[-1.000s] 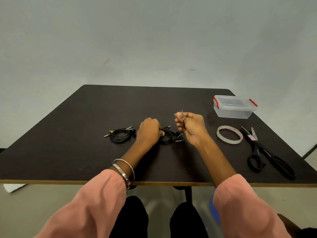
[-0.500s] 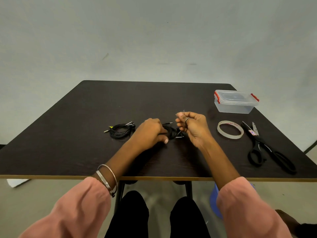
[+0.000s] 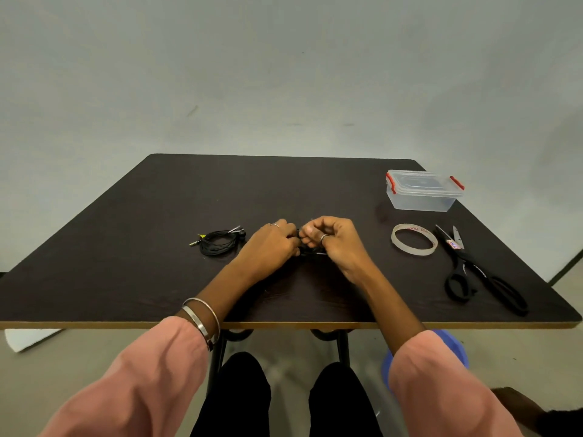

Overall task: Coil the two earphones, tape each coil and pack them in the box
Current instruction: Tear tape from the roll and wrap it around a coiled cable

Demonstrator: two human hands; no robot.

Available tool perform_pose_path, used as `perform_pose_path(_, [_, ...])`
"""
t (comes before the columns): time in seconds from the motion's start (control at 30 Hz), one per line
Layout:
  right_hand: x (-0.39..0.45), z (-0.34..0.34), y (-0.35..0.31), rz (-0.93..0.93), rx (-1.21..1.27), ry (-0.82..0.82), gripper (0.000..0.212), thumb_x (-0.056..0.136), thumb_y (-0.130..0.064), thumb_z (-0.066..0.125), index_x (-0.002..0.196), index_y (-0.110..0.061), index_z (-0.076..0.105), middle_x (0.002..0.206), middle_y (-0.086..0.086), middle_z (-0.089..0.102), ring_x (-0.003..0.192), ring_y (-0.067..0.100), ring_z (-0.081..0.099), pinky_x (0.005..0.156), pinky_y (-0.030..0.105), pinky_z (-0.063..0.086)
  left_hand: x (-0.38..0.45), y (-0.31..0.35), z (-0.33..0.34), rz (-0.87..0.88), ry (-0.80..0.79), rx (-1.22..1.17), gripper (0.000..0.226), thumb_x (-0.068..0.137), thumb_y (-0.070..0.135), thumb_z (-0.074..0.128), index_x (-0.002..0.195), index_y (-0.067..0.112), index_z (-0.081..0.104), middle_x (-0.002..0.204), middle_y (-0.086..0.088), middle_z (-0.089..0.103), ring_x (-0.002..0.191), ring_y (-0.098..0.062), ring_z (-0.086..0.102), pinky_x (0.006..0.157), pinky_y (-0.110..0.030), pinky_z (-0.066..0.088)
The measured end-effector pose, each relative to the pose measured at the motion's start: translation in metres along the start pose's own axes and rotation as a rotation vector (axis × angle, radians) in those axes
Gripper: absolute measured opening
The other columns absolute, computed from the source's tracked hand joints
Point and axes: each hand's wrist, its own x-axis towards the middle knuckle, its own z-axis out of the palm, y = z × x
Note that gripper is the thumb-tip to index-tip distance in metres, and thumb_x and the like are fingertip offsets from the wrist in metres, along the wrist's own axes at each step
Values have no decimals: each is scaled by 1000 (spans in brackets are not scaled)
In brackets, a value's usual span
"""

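One coiled black earphone (image 3: pixel 219 242) lies on the dark table (image 3: pixel 126 263), left of my hands. My left hand (image 3: pixel 271 244) and my right hand (image 3: pixel 331 242) meet at the table's middle around a second black earphone coil (image 3: pixel 305 251), which they mostly hide. Left fingers curl over the coil. The right hand's thumb and fingers pinch at its top, where a small strip of tape may sit, too small to tell. The clear plastic box (image 3: pixel 422 190), lid on with red clips, stands at the back right.
A roll of clear tape (image 3: pixel 414 239) lies flat to the right of my hands. Black scissors (image 3: pixel 473 272) lie beyond it near the table's right edge. The table's near edge runs just above my sleeves.
My right hand came down and left onto the coil, meeting my left hand. The left hand's fingers closed further over the coil. The camera tilted slightly.
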Motion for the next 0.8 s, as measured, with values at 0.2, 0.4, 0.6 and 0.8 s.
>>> perform_pose_path(0.2, [1,-5,-3,-14,35,39,12,92,-5,59,92,1,70,90,15,72,82,18,67,76,25,56,3,-1,0,-212,-20,-205,17,98,20,44,99,14,60,103,1,64,105,-19,50,99,-36,25])
perform_pose_path(0.4, [6,-13,-14,-153,-85,26,10,90,-9,62,89,-4,71,88,10,73,84,18,70,81,32,56,8,3,-24,-423,24,-1022,32,95,11,55,65,17,61,63,8,60,61,4,53,67,-16,40])
perform_pose_path(0.6, [2,-22,-22,-319,-228,18,6,87,-14,67,88,-14,73,86,0,74,86,14,70,82,34,57,16,7,-44,-646,28,-1490,18,91,6,59,77,3,70,63,0,68,64,-7,63,68,-20,54])
perform_pose_path(0.8, [-6,-21,-20,-384,-305,82,8,87,-16,67,91,-14,74,88,-4,74,86,10,69,81,35,57,18,12,-49,-813,-44,-1599,10,88,6,63,83,4,71,63,-4,70,57,-10,66,66,-32,57])
